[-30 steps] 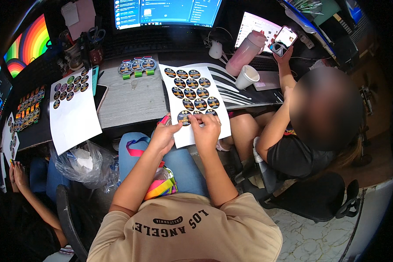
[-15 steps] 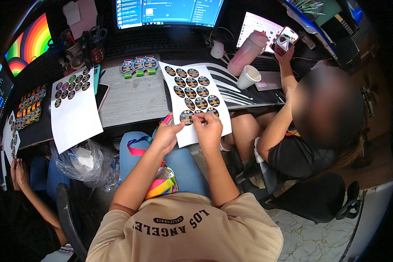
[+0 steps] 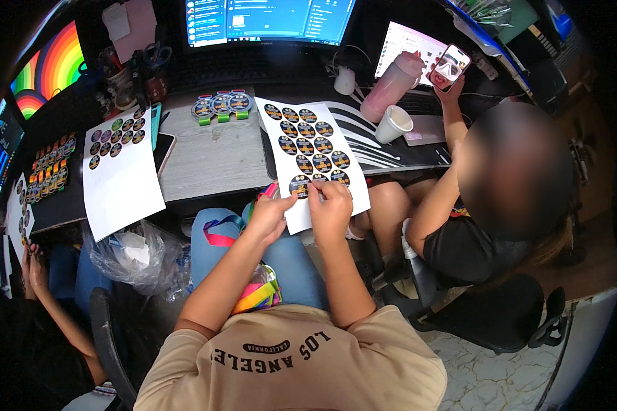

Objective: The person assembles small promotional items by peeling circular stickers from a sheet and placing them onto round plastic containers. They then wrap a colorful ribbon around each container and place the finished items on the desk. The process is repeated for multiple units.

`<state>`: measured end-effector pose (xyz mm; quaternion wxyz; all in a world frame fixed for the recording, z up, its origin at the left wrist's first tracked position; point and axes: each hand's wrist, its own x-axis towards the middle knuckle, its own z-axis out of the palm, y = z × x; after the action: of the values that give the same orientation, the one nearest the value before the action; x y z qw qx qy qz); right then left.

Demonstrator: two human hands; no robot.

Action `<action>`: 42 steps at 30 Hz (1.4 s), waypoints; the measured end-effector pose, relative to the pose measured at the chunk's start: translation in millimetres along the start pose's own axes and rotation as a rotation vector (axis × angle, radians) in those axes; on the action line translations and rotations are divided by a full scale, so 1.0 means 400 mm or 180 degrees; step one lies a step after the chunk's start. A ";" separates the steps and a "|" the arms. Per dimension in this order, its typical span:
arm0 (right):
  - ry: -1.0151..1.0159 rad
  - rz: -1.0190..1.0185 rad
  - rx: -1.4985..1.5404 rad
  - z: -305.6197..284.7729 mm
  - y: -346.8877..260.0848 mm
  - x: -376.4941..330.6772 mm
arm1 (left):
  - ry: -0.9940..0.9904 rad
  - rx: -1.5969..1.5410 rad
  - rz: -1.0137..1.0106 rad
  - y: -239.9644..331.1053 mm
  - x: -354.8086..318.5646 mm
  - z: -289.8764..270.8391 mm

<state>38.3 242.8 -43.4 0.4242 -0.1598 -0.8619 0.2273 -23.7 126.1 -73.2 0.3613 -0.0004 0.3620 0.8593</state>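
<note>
Just above the centre of the frame, a white paper sheet of round dark stickers (image 3: pixel 312 154) hangs over the front edge of the grey wooden desk (image 3: pixel 212 154). The left hand (image 3: pixel 273 214) pinches the sheet's lower left corner between thumb and fingers. The right hand (image 3: pixel 330 202), fingers curled, picks at a sticker in the bottom row. At left lies a second white sticker sheet (image 3: pixel 120 175). A white paper cup (image 3: pixel 393 124) and pink bottle (image 3: pixel 391 88) stand at upper right, beside a seated person holding a phone (image 3: pixel 450 66).
</note>
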 end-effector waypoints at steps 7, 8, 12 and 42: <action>-0.0066 0.0067 -0.0042 -0.003 0.006 0.001 | 0.0045 -0.0146 -0.0104 -0.005 -0.005 0.019; -0.0053 0.0077 -0.0062 -0.002 0.006 0.004 | -0.0001 -0.0162 -0.0068 -0.007 -0.005 0.022; -0.0102 0.0190 0.0041 -0.001 0.004 0.011 | -0.0133 -0.0335 -0.0121 -0.009 -0.002 0.020; -0.0345 0.0334 0.0367 0.008 0.018 -0.011 | -0.0092 -0.0795 -0.0479 0.012 0.022 0.002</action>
<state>38.9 246.1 -51.6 0.3729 -0.1676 -0.8595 0.3068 -32.9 129.9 -72.0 0.4271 -0.0601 0.2459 0.8681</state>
